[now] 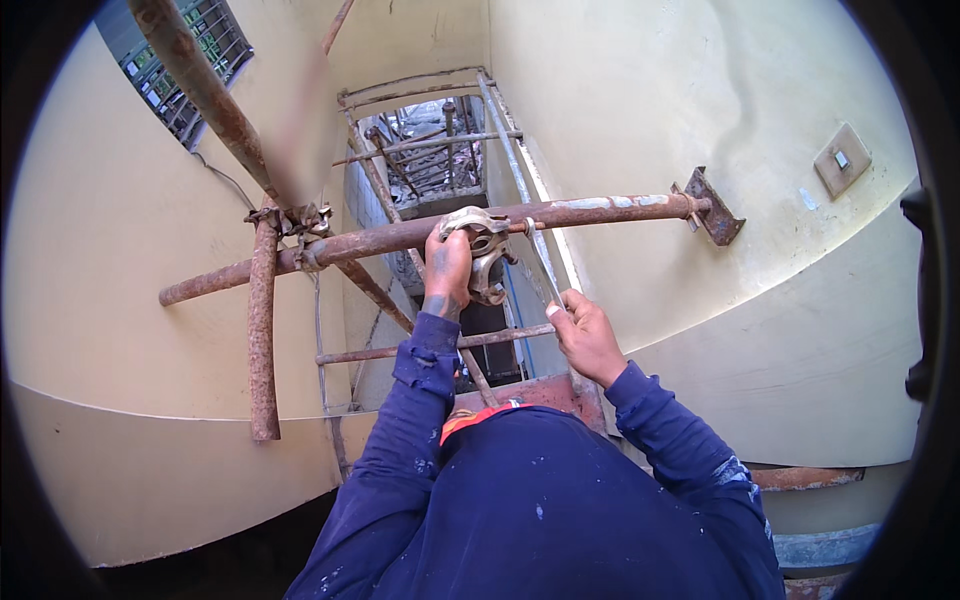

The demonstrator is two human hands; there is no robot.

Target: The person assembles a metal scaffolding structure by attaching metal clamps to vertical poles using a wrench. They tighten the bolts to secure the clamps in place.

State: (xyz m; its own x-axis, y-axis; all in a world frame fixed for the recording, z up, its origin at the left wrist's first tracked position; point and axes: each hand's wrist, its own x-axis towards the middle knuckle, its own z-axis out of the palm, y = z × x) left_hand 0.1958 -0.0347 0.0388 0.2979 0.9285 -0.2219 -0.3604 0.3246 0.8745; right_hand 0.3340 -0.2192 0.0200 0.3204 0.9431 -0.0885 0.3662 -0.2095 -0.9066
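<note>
A rusty scaffold pipe [400, 237] runs across in front of me at chest height. On its middle sits a metal scaffold coupler [487, 250], its jaws around the pipe and a second part hanging below. My left hand [448, 265] grips the coupler's left side, fingers partly hidden behind it. To its right, my right hand [590, 338] is closed on the lower end of a slim metal wrench [545, 262]. The wrench's upper end meets a bolt that sticks out of the coupler; the exact fit is too small to tell.
At left, couplers [300, 225] join the pipe to an upright pipe [263, 340] and a slanting one [205, 90]. The pipe's right end carries a rusty bracket [715, 207] near the cream wall [620, 110]. A light switch [842, 160] is farther right. Beyond stands a doorway with more pipes [440, 145].
</note>
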